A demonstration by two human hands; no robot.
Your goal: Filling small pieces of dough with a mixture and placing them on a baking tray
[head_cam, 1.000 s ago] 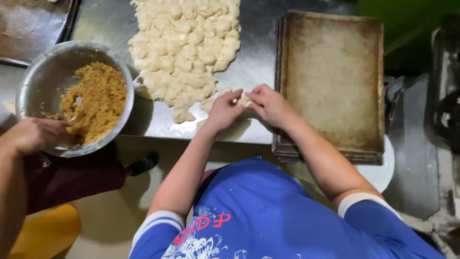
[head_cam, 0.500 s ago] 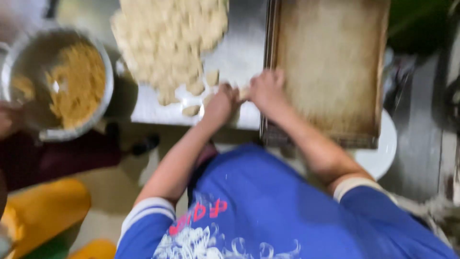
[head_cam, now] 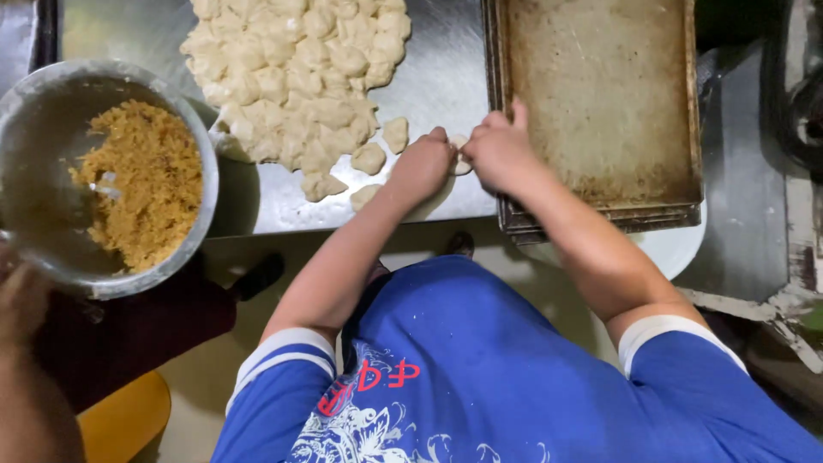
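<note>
While both hands meet at the bench edge, the scene reads as follows.

Left hand: curled, fingertips pinching a small dough piece from its left side.
Right hand: curled against the same dough piece from the right, index finger lifted over the tray rim; both hands pressed close together around it.
Dough piece: pale, mostly hidden between the two hands, just beside the left edge of the baking tray, over the steel bench.
Dough pile: many cut pale lumps heaped on the bench, left of the hands; a few loose lumps lie near the left hand.
Baking tray: browned, rectangular, stacked on others, right of the hands.
Metal bowl: far left, holds brown crumbly filling with a spoon partly buried.
Another person's hand: at the bowl's lower rim; grip cannot be told.
</note>
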